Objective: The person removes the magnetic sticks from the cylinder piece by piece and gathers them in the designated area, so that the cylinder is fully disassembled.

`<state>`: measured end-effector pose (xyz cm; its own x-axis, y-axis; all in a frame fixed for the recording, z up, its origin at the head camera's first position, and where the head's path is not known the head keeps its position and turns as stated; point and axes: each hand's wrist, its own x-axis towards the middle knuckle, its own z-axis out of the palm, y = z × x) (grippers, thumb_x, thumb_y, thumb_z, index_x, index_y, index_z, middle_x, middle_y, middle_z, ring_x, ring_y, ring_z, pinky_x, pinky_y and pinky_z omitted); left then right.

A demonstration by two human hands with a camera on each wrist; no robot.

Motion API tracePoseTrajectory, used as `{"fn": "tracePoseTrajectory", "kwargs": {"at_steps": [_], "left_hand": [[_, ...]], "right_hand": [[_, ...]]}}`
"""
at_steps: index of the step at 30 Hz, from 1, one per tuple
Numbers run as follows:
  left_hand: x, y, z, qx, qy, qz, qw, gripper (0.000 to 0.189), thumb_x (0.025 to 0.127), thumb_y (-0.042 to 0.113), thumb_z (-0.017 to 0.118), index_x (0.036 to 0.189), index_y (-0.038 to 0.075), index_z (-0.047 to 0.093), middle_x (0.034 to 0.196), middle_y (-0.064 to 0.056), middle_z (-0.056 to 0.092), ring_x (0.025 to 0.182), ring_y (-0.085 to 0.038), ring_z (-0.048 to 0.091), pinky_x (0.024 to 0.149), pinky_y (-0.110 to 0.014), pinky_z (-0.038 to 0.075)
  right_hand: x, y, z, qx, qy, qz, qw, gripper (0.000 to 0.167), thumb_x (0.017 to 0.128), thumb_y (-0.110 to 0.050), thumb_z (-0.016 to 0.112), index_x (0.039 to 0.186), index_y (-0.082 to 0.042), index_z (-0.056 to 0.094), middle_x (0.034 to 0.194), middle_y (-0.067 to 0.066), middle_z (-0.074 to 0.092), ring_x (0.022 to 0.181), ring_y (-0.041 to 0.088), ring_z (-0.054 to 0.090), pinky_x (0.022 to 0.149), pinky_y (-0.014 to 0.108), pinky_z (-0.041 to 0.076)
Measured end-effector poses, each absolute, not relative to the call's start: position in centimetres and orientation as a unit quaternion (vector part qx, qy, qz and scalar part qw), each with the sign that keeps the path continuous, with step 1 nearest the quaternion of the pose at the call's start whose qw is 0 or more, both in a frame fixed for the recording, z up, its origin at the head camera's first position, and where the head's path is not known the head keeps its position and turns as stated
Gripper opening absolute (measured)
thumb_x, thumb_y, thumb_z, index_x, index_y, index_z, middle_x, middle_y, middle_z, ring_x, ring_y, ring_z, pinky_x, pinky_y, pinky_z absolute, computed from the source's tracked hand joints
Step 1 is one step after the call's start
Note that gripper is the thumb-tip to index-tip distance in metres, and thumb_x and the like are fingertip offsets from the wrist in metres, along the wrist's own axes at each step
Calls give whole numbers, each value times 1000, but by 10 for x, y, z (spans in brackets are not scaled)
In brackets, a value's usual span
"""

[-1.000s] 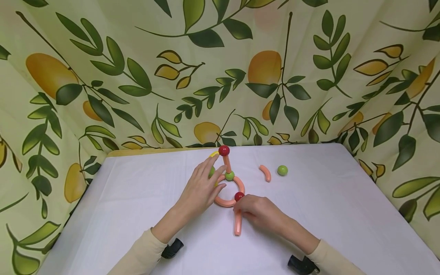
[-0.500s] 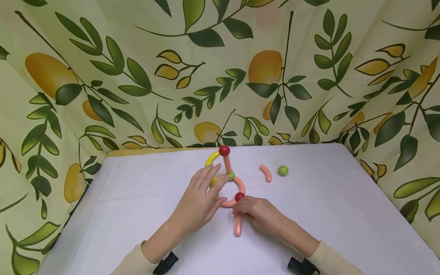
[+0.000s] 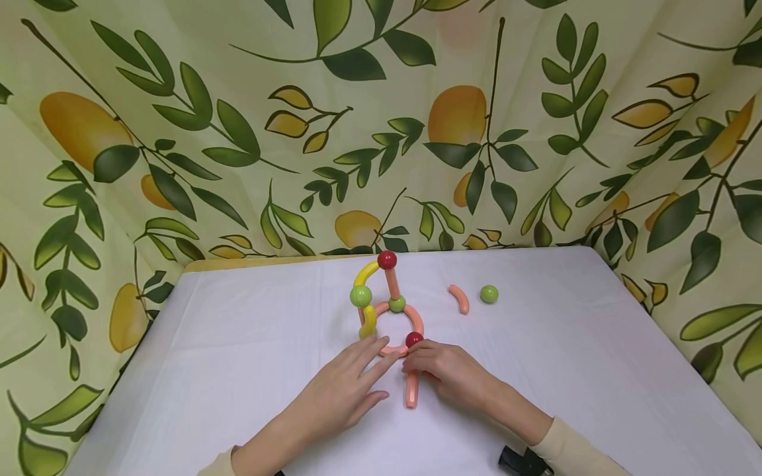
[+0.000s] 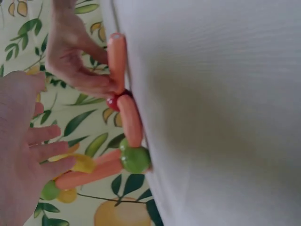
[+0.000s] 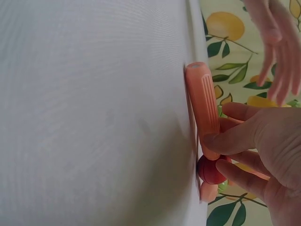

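Observation:
In the head view a construction of pink and yellow rods and coloured balls stands mid-table. Its base is a ring of curved pink rods (image 3: 415,319) with a green ball (image 3: 397,304) at the back. An upright pink rod (image 3: 392,284) carries a red ball (image 3: 387,260) on top, and yellow curved rods (image 3: 366,272) bend down the left side through another green ball (image 3: 360,295). My right hand (image 3: 455,373) pinches a straight pink rod (image 5: 203,101) by its end at the lower red ball (image 5: 211,169). My left hand (image 3: 339,387) hovers with fingers extended before the ring, holding nothing.
A short curved pink rod (image 3: 460,299) and a loose green ball (image 3: 489,294) lie right of the construction. The white-covered table (image 3: 571,344) ends at a leaf-and-fruit patterned curtain (image 3: 250,119) behind.
My left hand has drawn back from the construction's yellow side toward the front, uncovering the yellow rods and green ball. My right hand stays at the straight pink rod and red ball.

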<state>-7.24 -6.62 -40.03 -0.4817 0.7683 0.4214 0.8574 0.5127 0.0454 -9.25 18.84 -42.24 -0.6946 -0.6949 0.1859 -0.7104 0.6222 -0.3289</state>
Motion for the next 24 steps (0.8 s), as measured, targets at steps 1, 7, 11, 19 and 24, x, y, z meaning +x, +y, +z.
{"fn": "tracePoseTrajectory", "kwargs": {"at_steps": [1,7,11,19,24], "left_hand": [[-72,-67,-404,-475,-856,-116,170,62,93,34,66,146,12,44,145,-12,46,134,-30,45,108,-39,40],[-75,-67,-418,-466,-872,-87,124,65,96,39,61,150,12,38,148,-11,45,139,-26,40,111,-38,37],[-78,-66,-420,-450,-885,-72,97,66,98,42,57,153,14,33,151,-10,42,140,-25,38,113,-38,34],[-83,-61,-419,-437,-897,-46,53,68,98,49,52,154,16,31,153,-10,39,142,-28,35,113,-45,32],[-85,-59,-420,-428,-902,-40,36,69,97,50,53,154,16,33,154,-11,37,143,-29,34,113,-49,31]], "right_hand": [[-92,188,-422,391,-900,190,20,31,82,1,76,108,-16,75,108,-8,70,110,11,61,95,34,52],[-93,189,-424,405,-895,185,28,30,82,1,75,107,-16,75,110,-8,69,112,11,60,97,35,51],[-93,190,-424,409,-894,182,29,30,82,2,75,106,-15,75,110,-7,69,113,11,60,97,35,50],[-92,190,-424,408,-896,177,12,27,84,2,73,105,-16,75,109,-8,69,115,13,59,97,35,50],[-90,189,-423,415,-896,157,-6,29,84,4,71,104,-17,76,109,-8,69,116,14,57,96,35,51]]}}
